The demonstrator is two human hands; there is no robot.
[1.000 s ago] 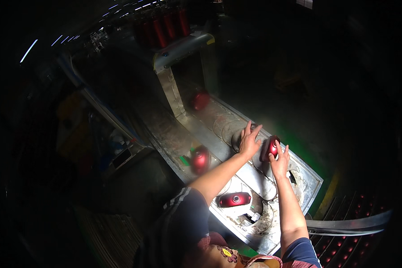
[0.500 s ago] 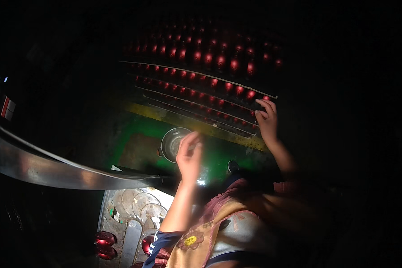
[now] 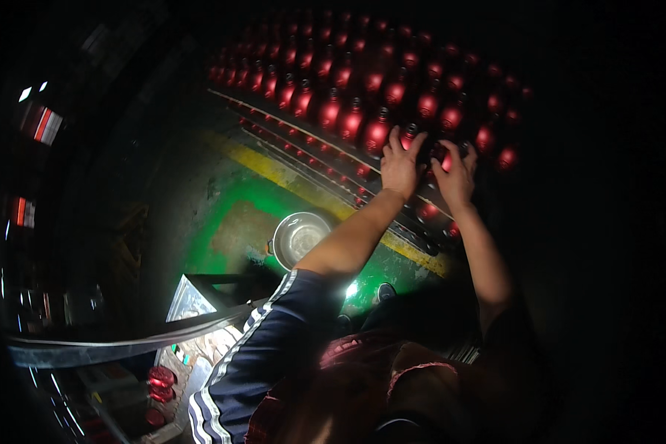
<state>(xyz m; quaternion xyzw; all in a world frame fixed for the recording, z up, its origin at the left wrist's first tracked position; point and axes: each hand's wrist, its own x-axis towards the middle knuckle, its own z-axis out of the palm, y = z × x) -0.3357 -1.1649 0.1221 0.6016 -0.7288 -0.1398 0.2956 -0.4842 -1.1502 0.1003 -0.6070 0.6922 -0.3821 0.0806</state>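
Rows of shiny red bottles (image 3: 329, 112) with dark necks stand upright on the top layer of a stack. My left hand (image 3: 400, 169) reaches to the front row, its fingers and thumb around the upper part of a red bottle (image 3: 410, 136). Just to the right, my right hand (image 3: 455, 177) has its fingers curled round another red bottle (image 3: 446, 161) near the row's right end. The hands partly cover both bottles, which appear to stand among the others.
Lower layers (image 3: 303, 148) of the stack also hold red bottles. A round metal pot (image 3: 302, 240) sits on the green floor, near a yellow stripe (image 3: 263, 169). At lower left, a curved metal edge (image 3: 137, 349) crosses above a worktop with several red pieces (image 3: 161, 383).
Both hands have moved forward to the bottles, the left one also rightward from above the pot. Each now has its fingers around a bottle. The view has shifted, showing more of the top layer.
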